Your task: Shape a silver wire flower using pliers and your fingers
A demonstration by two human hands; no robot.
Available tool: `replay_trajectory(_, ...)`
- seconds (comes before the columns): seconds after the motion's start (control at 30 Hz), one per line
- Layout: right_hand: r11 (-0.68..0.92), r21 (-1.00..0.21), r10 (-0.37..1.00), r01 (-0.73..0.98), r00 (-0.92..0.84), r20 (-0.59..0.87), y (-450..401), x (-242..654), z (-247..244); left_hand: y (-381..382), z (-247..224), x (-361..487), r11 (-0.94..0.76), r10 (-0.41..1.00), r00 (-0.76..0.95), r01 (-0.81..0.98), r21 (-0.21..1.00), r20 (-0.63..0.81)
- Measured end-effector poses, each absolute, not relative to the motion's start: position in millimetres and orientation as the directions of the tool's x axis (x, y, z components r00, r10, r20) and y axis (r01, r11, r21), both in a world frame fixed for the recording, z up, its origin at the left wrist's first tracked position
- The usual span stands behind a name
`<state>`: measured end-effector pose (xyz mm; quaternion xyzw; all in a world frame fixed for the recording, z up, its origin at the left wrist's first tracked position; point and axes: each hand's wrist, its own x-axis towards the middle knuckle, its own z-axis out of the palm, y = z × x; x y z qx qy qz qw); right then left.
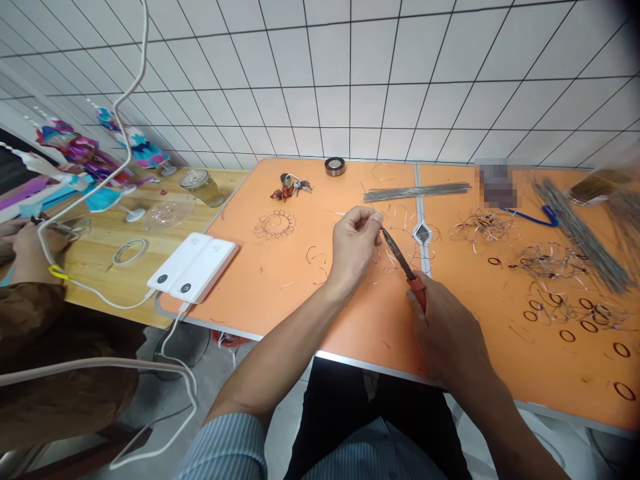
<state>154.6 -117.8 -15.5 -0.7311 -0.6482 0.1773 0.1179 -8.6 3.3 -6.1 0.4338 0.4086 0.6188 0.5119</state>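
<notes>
Holds one pair of red-handled pliers (403, 263) in the right hand (447, 323), wrapped round the handles. Points the dark nose away and leftward, slanting the long axis from right palm to just beside the fingertips of the left hand (351, 247). Narrows the left hand to a pinch; cannot tell around what. Reaches over an orange table (255, 300) with one looped wire ring (275, 235) leftward, one tape roll (335, 167) beyond, one straight wire bundle (417, 192) ahead, roughly a dozen dark rings (621, 343) rightward.

Dark red-handled tool (399, 255), tilted in right hand (450, 327), thin wire (339, 213) at left hand (354, 243)
</notes>
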Motion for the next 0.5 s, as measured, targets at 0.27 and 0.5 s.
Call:
replay_trajectory(0.27,-0.19,-0.386,0.976,0.903,0.132,-0.173,-115,145,-4,3,-6,-9,-0.154,0.986,-0.099,-0.281,0.947,0.13)
replay_trajectory(0.5,-0.189,-0.408,0.977,0.893,0.13,-0.169,-116,146,-5,3,-7,-9,-0.164,0.985,-0.102,-0.272,0.948,0.142)
